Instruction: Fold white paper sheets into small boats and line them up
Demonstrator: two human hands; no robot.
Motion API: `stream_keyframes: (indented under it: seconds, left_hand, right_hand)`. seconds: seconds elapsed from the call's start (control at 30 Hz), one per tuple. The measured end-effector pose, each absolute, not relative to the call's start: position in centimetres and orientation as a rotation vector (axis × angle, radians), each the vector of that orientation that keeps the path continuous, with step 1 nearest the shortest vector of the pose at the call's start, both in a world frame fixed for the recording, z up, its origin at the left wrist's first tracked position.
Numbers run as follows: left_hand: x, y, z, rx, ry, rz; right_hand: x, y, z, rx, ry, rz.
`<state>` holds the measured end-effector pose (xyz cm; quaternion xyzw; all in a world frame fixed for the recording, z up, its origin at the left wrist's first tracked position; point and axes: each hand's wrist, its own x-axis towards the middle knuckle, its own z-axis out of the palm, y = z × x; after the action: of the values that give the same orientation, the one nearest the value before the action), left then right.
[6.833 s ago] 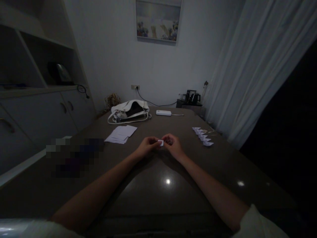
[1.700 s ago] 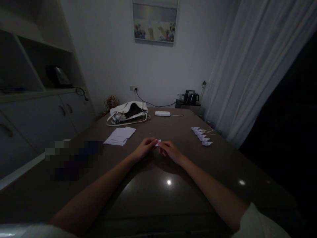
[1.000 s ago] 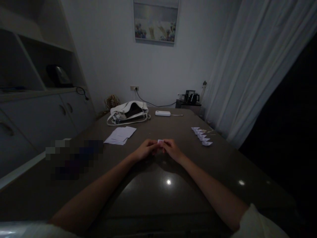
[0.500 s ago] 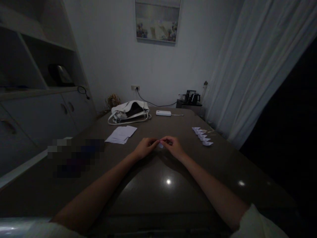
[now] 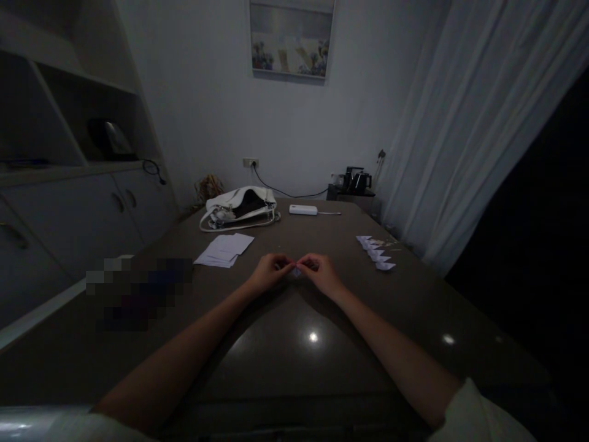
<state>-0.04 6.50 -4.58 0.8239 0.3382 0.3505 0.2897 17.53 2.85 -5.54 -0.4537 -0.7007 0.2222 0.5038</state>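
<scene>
My left hand (image 5: 268, 274) and my right hand (image 5: 321, 272) meet at the middle of the dark table (image 5: 294, 362), fingers curled. Between their fingertips they pinch a small folded piece of white paper (image 5: 296, 271), mostly hidden by the fingers. A stack of white paper sheets (image 5: 224, 250) lies to the left, beyond my left hand. A row of several small folded paper pieces (image 5: 376, 253) lies to the right, beyond my right hand.
A white handbag (image 5: 240, 207) and a white power bank (image 5: 304, 210) with a cable sit at the table's far end. White cabinets (image 5: 78, 209) line the left wall. A white curtain (image 5: 464, 135) hangs on the right. A kettle (image 5: 356, 180) stands on a side table.
Both hands have stayed at the table's middle, working the small paper. The paper showed more between the fingers before; now the fingertips cover most of it.
</scene>
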Motion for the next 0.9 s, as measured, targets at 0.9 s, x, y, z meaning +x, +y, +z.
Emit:
stream_keyframes:
  seconds: [0.9]
  left_hand:
    - [-0.1, 6.2, -4.1, 2.232, 0.968, 1.117]
  right_hand:
    - [17.6, 3.5, -6.1, -1.066, -1.595, 0.525]
